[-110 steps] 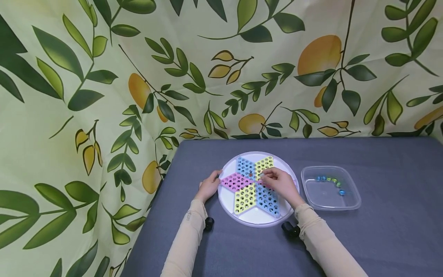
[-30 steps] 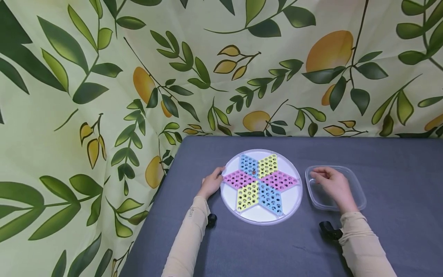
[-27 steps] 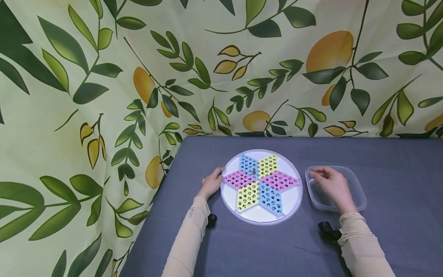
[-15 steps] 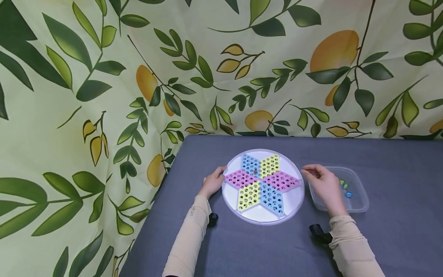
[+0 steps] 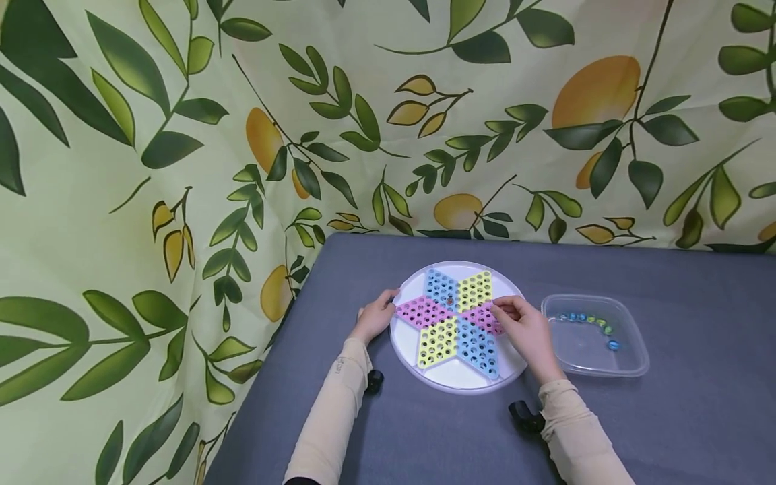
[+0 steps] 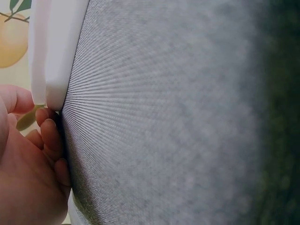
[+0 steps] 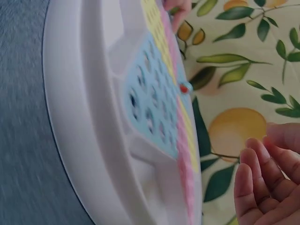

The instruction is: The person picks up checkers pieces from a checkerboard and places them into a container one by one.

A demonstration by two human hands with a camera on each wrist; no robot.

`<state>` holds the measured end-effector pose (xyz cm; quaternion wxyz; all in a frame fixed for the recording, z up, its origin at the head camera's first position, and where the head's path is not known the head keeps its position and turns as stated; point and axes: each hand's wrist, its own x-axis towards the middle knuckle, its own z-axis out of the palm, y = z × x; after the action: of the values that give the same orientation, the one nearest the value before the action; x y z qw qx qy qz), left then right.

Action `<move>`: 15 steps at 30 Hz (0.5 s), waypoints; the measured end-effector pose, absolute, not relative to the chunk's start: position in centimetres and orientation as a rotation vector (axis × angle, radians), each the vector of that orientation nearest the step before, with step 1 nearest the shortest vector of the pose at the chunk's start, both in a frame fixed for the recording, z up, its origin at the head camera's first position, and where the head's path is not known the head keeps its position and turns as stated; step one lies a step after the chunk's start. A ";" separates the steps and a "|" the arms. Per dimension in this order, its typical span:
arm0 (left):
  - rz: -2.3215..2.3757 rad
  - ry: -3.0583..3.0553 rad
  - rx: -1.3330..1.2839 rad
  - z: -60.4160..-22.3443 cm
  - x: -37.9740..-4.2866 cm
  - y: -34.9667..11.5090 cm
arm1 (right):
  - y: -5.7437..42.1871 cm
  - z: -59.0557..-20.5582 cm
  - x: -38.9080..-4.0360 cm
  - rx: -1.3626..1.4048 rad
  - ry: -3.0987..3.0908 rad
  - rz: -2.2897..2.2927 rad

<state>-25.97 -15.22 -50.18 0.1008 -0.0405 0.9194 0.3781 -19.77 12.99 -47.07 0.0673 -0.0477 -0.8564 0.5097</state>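
Note:
A round white Chinese checkers board [image 5: 433, 377] with pink, yellow and blue star points lies on the table. My left hand [image 5: 374, 317] pinches its left rim, thumb above and fingers below, as the left wrist view shows. One reddish marble [image 5: 450, 301] sits in the blue point at the far side. My right hand [image 5: 529, 331] hovers over the right pink point, thumb and index tips together. In the right wrist view, no marble shows between the fingertips [image 7: 269, 150]. A clear plastic container [image 5: 633, 353] right of the board holds several blue and green marbles [image 5: 591, 318].
A dark grey cloth [image 5: 436, 438] covers the table. Behind and to the left hangs a leaf-and-fruit patterned curtain [image 5: 339, 168]. Black wrist devices [image 5: 526, 417] stick out at the inner side of both sleeves.
My right hand went from the board to over the container, then came back left over the pink point. Three blue marbles show at the row's left end, against two earlier. My left hand stays.

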 end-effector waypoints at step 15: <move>1.129 2.725 -0.109 -50.4 -26.1 -15.3 | 9.9 -47.5 -23.3 -0.005 -2.638 1.632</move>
<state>-26.05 -15.28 -50.44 0.0948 -0.0367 0.9191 0.3807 -23.30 9.88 -47.52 0.0197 -0.0015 -0.8502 0.5260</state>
